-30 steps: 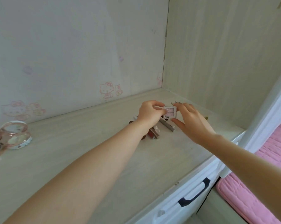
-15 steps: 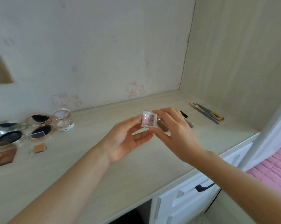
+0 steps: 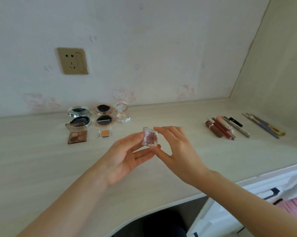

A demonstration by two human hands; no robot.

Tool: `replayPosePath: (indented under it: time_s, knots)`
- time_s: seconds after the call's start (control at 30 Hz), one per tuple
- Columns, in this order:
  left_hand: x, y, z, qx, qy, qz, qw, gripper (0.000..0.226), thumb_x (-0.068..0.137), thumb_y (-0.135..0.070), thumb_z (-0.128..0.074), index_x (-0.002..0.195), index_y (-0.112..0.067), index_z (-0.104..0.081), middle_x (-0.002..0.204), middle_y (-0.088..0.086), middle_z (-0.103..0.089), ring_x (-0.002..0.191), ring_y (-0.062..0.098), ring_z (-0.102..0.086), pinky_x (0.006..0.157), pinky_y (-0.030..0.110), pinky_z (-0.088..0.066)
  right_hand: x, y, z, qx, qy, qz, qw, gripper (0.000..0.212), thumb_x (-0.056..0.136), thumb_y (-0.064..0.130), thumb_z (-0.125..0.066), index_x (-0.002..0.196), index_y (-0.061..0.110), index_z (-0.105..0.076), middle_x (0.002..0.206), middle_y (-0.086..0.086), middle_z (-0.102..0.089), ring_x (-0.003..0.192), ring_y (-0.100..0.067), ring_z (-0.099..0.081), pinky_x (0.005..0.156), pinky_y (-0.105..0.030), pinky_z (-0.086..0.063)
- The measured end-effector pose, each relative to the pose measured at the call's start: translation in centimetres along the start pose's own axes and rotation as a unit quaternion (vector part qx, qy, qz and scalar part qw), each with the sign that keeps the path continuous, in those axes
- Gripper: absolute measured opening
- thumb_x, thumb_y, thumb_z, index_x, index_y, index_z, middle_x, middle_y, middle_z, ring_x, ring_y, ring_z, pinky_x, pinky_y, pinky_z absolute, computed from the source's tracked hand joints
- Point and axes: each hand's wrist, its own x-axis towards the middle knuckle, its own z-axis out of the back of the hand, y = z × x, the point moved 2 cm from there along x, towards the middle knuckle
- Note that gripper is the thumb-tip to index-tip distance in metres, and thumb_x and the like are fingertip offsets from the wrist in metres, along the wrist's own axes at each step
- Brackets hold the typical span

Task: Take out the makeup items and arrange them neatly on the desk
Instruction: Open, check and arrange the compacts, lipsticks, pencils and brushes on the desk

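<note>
Above the pale wood-grain table | left hand and right hand both pinch a small clear square pinkish eyeshadow pot in their fingers, held aloft | open compacts grouped left, lip sticks and pencils rowed right | judged mostly arranged; this pot still unplaced

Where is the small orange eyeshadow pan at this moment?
In the head view, the small orange eyeshadow pan lies on the desk, left of centre, just right of the brown eyeshadow palette and in front of the rose-gold compact.
</note>
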Motion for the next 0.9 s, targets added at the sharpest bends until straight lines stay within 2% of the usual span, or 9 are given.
replayPosePath:
  time_s: [0.1,0.23,0.37,0.53,0.7,0.9]
  knots:
    - [-1.1,-0.7,1.9,0.041,-0.034,-0.027,0.998,0.035,0.087,-0.017,-0.058,0.119,-0.002,-0.062,0.12,0.02,-0.064,0.108,0.036,-0.064,0.091,0.037,-0.054,0.5,1.7,-1.7,0.013,0.014,-0.004,1.0,0.056,0.089,0.045,-0.053,0.135,0.014,-0.049,0.127,0.005,-0.054,0.122,-0.012,-0.041,0.1,-0.021,-0.037]
    - [-2.0,-1.0,3.2,0.083,-0.066,-0.066,0.992,0.036,0.081,-0.015,-0.062,0.117,-0.008,-0.065,0.114,0.014,-0.069,0.104,0.032,-0.067,0.09,0.036,-0.054,1.3,3.5,-3.1,0.064,0.045,-0.049,0.996,0.064,0.084,0.054,-0.055,0.139,0.023,-0.043,0.129,0.014,-0.046,0.123,-0.005,-0.035,0.099,-0.015,-0.031]
    - [-2.2,-1.0,3.8,0.093,-0.079,-0.089,0.989,0.036,0.079,-0.012,-0.064,0.114,-0.008,-0.067,0.111,0.012,-0.071,0.101,0.031,-0.068,0.084,0.033,-0.057,2.0,3.9,-3.9,0.093,0.053,-0.078,0.991,0.067,0.079,0.053,-0.065,0.137,0.025,-0.046,0.117,0.015,-0.045,0.113,-0.005,-0.041,0.093,-0.015,-0.034]
    - [-1.8,-1.3,4.5,0.112,-0.087,-0.099,0.985,0.041,0.074,-0.011,-0.067,0.114,-0.005,-0.068,0.108,0.015,-0.071,0.102,0.032,-0.067,0.088,0.037,-0.055,2.6,3.6,-4.1,0.16,0.048,-0.126,0.978,0.062,0.072,0.042,-0.078,0.128,0.029,-0.055,0.105,0.016,-0.053,0.098,-0.003,-0.051,0.086,-0.015,-0.041]
    - [-1.7,-1.2,5.2,0.128,-0.09,-0.107,0.982,0.038,0.074,-0.009,-0.067,0.112,-0.003,-0.068,0.107,0.015,-0.071,0.1,0.033,-0.068,0.085,0.036,-0.057,2.8,3.3,-4.5,0.192,0.065,-0.152,0.967,0.062,0.068,0.038,-0.082,0.124,0.03,-0.057,0.103,0.015,-0.06,0.094,-0.004,-0.057,0.086,-0.023,-0.049]
    - [-1.8,-0.8,5.6,0.162,-0.102,-0.135,0.972,0.037,0.07,-0.011,-0.071,0.106,-0.007,-0.072,0.103,0.014,-0.073,0.096,0.033,-0.069,0.085,0.04,-0.056,2.8,3.4,-4.5,0.176,0.105,-0.128,0.97,0.058,0.071,0.038,-0.08,0.124,0.03,-0.056,0.105,0.014,-0.061,0.092,-0.003,-0.059,0.089,-0.029,-0.051]
